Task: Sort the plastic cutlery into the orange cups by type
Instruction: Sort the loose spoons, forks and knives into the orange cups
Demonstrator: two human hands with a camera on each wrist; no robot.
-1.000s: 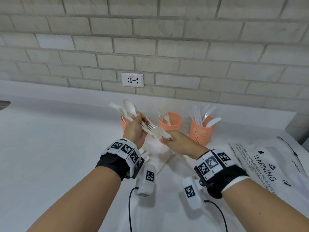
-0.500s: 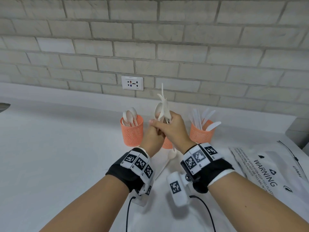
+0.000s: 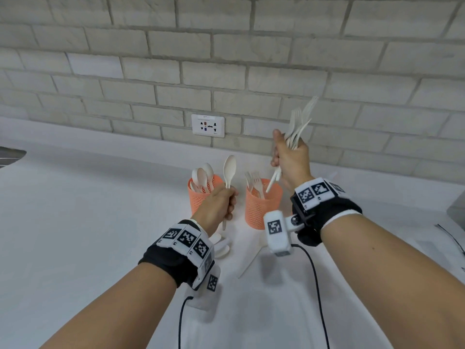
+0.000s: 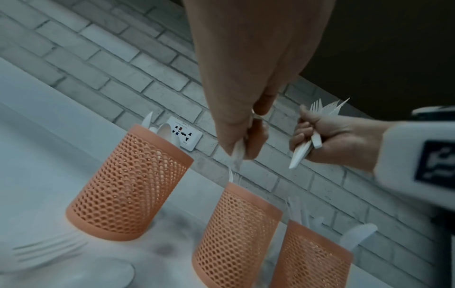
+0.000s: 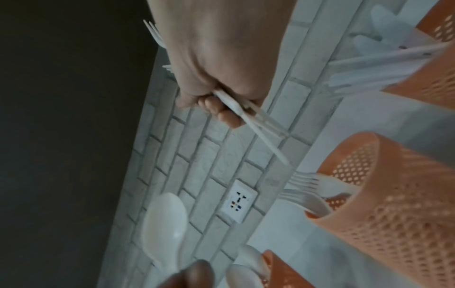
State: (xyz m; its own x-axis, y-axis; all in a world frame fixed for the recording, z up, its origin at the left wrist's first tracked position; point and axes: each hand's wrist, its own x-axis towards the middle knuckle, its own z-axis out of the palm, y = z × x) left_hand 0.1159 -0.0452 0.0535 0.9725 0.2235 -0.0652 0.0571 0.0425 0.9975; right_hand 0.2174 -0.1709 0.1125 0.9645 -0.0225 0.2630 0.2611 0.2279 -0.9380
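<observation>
My left hand [image 3: 226, 204] grips one white spoon [image 3: 230, 170] by its handle, bowl up, between the two nearer orange mesh cups. The left cup [image 3: 201, 200] holds several spoons, the middle cup [image 3: 261, 210] several forks. My right hand [image 3: 285, 154] is raised above and right of the middle cup, gripping a bundle of forks [image 3: 299, 124], tines up. In the left wrist view the third cup [image 4: 312, 259], with knives in it, stands right of the fork cup [image 4: 236, 230]. In the right wrist view, the fork handles [image 5: 261, 126] stick out below my fist.
Loose spoons [image 3: 221, 245] and a knife [image 3: 251, 263] lie on the white counter [image 3: 75, 222] under my wrists. A wall socket [image 3: 207, 125] sits in the brick wall behind the cups. Wrist camera cables [image 3: 315, 285] hang over the counter.
My hands, joined on one bundle in front of the middle cup, have parted. The left now holds a single spoon lower down; the right has lifted the forks up and to the right.
</observation>
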